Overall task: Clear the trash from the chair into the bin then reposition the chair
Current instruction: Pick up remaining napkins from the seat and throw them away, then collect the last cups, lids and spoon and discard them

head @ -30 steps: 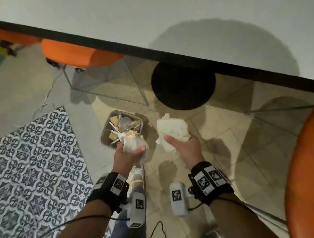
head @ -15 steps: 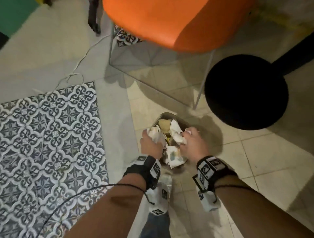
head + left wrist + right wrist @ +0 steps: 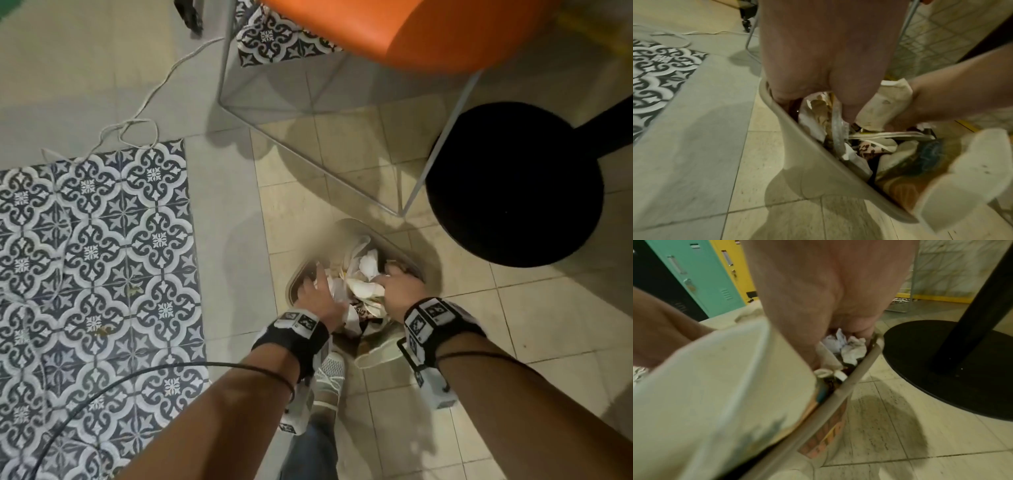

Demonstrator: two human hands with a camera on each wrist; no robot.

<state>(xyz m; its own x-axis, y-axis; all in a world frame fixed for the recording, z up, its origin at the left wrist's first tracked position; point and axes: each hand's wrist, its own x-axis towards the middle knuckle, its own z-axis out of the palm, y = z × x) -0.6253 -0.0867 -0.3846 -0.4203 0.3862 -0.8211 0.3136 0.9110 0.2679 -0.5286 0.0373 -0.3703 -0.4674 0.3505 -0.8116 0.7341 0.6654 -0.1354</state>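
Note:
A grey bin (image 3: 301, 270) stands on the floor tiles, packed with crumpled paper and wrappers (image 3: 368, 263). Both my hands reach down into it. My left hand (image 3: 317, 291) lies at the bin's left side, its fingers spread on the trash. My right hand (image 3: 399, 287) presses down on white paper (image 3: 885, 105) at the right side, and a crumpled tissue (image 3: 851, 345) lies loose just past its fingertips. Neither hand plainly grips anything. An orange chair (image 3: 394, 31) on thin metal legs (image 3: 438, 147) stands beyond the bin.
The black round table base (image 3: 513, 185) sits just right of the bin. A white cable (image 3: 144, 102) trails over the floor and patterned tiles (image 3: 102, 257) on the left. A pale carton (image 3: 380, 349) sticks out at the bin's near rim by my shoe (image 3: 330, 373).
A second ago both hands held trash above the bin. They then came down into it, my left hand's fingers have spread, and my view has swung down towards the bin.

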